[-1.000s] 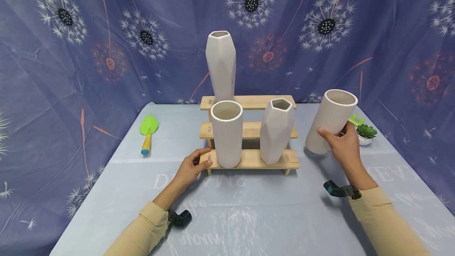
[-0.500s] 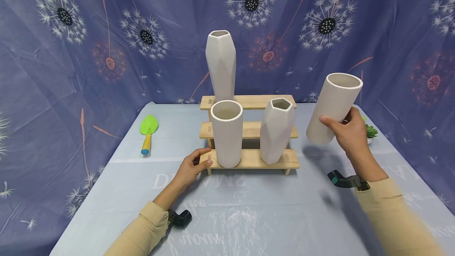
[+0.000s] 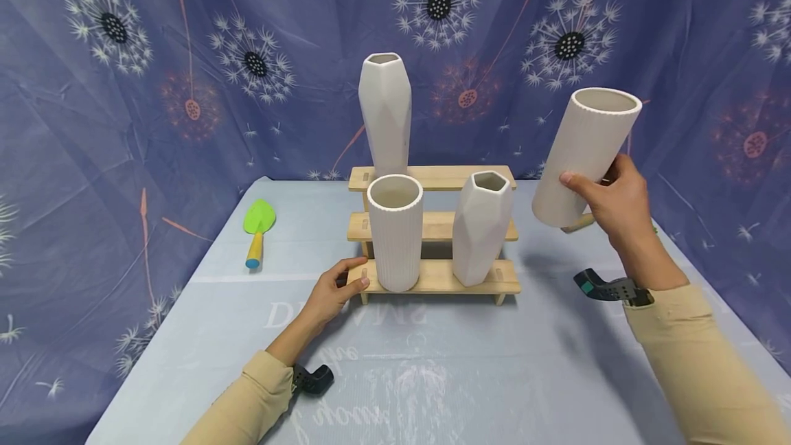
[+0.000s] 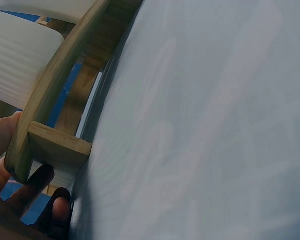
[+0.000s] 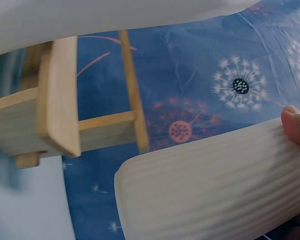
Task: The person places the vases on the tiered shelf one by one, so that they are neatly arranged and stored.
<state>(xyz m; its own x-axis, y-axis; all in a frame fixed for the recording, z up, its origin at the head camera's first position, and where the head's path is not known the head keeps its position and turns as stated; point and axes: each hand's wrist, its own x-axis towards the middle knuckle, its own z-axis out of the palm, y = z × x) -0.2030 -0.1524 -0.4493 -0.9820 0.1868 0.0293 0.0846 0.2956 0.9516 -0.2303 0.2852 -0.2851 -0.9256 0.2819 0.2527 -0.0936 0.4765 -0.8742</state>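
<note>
My right hand point(image 3: 618, 201) grips a white ribbed cylinder vase point(image 3: 583, 156) by its side, raised off the table to the right of the stand. The vase leans with its mouth to the right; its ribbed wall point(image 5: 205, 190) fills the lower right wrist view. At the left end of the lowest board of a three-tier wooden stand point(image 3: 435, 277), my left hand point(image 3: 330, 297) pinches the wood, thumb on the board and fingers below it. Another ribbed vase point(image 3: 397, 246) and a faceted vase point(image 3: 482, 232) stand on that lowest board. A taller faceted vase point(image 3: 386, 115) stands on the top tier.
A toy trowel point(image 3: 256, 232) with a green blade and yellow handle lies at the table's left. Behind the right hand, a wooden-looking handle point(image 3: 579, 223) partly shows. A blue dandelion-print cloth point(image 3: 296, 26) hangs behind the table.
My right hand has lifted the ribbed vase higher and slightly to the right; it now covers most of the small potted succulent. The left hand has stayed on the stand.
</note>
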